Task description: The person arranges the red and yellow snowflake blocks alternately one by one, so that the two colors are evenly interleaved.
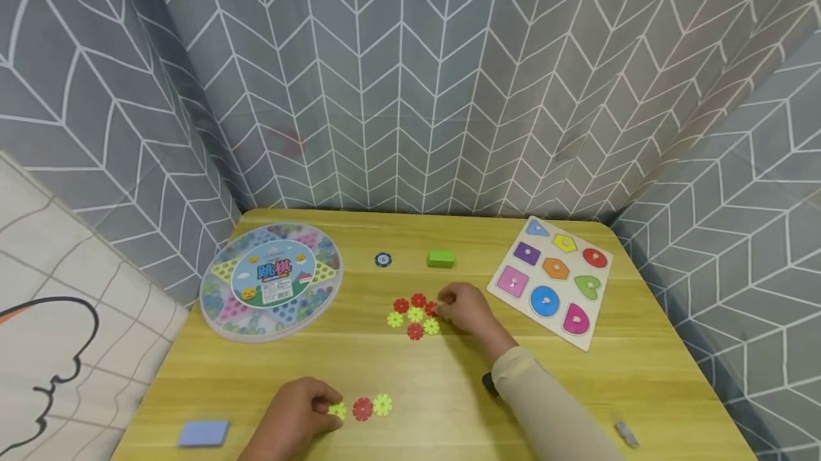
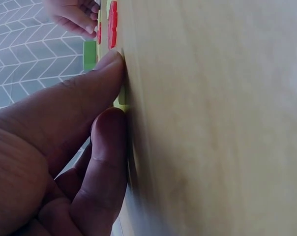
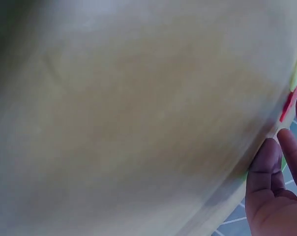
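A row of three flat flower-shaped discs lies near the table's front edge. My left hand (image 1: pixel 329 405) pinches the left yellow-green disc (image 1: pixel 337 410), and a red disc (image 1: pixel 362 408) and another yellow-green disc (image 1: pixel 383 404) sit to its right. In the left wrist view, thumb and finger (image 2: pixel 109 142) press that yellow-green disc (image 2: pixel 121 104) against the wood. Mid-table lies a cluster of several red and yellow-green discs (image 1: pixel 415 315). My right hand (image 1: pixel 444 306) has its fingertips curled on the cluster's right-hand red disc (image 1: pixel 431 308). The right wrist view shows only fingers (image 3: pixel 266 167) and blurred table.
A round transparent checkers box (image 1: pixel 271 280) sits at the back left, and a wooden shape-puzzle board (image 1: pixel 551 281) at the back right. A poker chip (image 1: pixel 383 259) and a green block (image 1: pixel 441 258) lie behind the cluster. A blue block (image 1: pixel 203 433) sits front left, a small grey object (image 1: pixel 626 434) front right.
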Available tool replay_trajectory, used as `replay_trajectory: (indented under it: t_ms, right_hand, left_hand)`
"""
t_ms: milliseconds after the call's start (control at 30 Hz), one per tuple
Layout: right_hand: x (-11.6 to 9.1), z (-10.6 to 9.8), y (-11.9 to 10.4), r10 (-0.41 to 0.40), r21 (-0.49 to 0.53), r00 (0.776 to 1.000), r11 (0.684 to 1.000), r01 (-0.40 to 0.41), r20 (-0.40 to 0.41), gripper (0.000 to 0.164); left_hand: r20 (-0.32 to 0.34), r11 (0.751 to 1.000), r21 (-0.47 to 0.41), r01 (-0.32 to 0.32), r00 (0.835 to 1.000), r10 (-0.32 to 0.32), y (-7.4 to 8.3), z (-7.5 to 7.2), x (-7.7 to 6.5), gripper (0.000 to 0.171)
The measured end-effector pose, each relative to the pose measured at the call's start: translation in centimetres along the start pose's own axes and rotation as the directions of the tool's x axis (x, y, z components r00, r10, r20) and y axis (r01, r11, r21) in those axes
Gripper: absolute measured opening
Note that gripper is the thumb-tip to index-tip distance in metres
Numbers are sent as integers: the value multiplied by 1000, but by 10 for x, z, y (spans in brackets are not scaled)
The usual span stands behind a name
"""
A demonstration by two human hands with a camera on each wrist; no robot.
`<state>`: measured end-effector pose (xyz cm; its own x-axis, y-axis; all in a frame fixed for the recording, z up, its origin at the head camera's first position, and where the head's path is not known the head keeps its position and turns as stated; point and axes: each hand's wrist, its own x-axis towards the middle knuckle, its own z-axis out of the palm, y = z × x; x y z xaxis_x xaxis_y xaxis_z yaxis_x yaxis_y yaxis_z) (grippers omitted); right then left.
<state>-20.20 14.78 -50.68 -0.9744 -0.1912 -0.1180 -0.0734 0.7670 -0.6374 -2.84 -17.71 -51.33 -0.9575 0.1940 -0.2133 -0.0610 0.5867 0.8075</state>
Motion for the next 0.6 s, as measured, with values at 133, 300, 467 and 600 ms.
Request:
replay_trajectory:
  t_ms: [133, 300, 467, 600]
  right_hand:
    - [2, 4, 0, -52, -40, 999, 998, 52, -1, 21]
    - [-1, 1, -6, -74, -107, 997, 991, 75, 10, 8]
    - [-1, -7, -7, -27, -176, 999, 984, 34, 40, 8]
    - [-1, -12, -3, -4, -199, 997, 980, 19, 75, 16]
  left_hand:
    - [-5, 1000, -1, -7, 1000, 7, 1, 0, 0, 24]
    - [0, 1000, 1, -6, 1000, 6, 1, 0, 0, 24]
    - [-3, 1000, 12, -1, 1000, 1, 0, 1, 1, 24]
    - [-6, 1000, 16, 3, 1000, -3, 0, 1, 1, 24]
